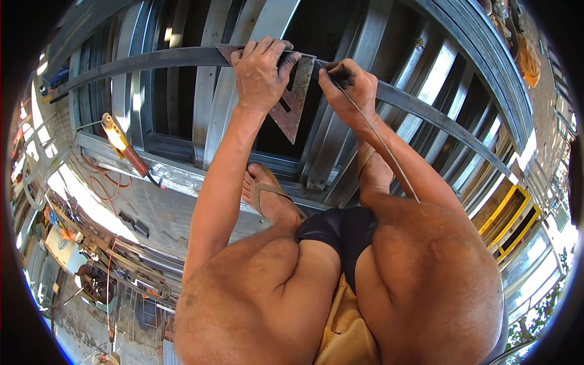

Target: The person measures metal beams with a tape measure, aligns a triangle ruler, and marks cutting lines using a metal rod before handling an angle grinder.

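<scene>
My left hand grips a worn reddish set square against a long grey metal bar, fingers over the bar's far edge. One edge of the square runs along the bar and its pointed corner hangs toward me. Just right of it, my right hand pinches a thin metal rod. The rod's tip meets the bar beside the square's right edge, and its tail slants back past my forearm to my right knee. Blackened fingertips show on both hands.
Beneath the bar lies a frame of parallel steel channels with dark gaps. A yellow and red electrode holder rests on the frame's left edge. My sandalled feet are near its close side. A yellow metal frame stands at right.
</scene>
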The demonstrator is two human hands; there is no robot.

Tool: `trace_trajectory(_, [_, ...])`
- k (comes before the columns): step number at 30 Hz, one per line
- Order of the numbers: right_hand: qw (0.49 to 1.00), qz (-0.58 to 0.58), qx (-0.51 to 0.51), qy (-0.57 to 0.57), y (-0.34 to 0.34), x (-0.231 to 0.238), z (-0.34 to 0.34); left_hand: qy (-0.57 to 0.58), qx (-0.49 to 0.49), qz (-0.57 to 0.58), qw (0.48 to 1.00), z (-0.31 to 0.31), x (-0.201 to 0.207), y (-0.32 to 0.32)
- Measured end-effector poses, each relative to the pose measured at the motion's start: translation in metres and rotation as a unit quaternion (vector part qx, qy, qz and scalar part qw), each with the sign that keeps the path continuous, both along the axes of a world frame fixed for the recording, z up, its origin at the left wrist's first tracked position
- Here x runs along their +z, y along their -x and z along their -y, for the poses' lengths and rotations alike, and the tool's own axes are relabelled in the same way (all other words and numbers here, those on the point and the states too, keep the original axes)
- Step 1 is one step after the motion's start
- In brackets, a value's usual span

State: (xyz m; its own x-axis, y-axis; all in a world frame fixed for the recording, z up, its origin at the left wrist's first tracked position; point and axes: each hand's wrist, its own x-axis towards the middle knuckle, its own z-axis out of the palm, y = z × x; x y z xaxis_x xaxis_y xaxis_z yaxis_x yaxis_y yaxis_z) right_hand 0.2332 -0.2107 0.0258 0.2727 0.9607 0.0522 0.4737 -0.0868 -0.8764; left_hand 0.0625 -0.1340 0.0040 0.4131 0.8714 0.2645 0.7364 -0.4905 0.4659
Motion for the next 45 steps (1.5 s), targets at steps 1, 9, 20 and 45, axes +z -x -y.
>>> trace_trajectory(1, [1.000, -0.001, -0.002, 0.003, 0.000, -0.001, 0.000, -0.002, 0.001, -0.007, 1.000, 0.001, 0.001, 0.000])
trace_trajectory(9, [0.999, -0.035, -0.024, 0.017, 0.002, 0.002, -0.001, -0.002, 0.002, -0.008, 1.000, 0.000, 0.001, 0.001])
trace_trajectory(20, [0.998, 0.041, 0.053, 0.004, -0.002, -0.002, -0.004, 0.004, 0.000, 0.008, 1.000, 0.000, -0.003, 0.000])
trace_trajectory(45, [0.986, -0.161, 0.039, 0.029, -0.022, -0.018, -0.005, -0.014, -0.002, 0.008, 1.000, -0.002, -0.004, -0.002])
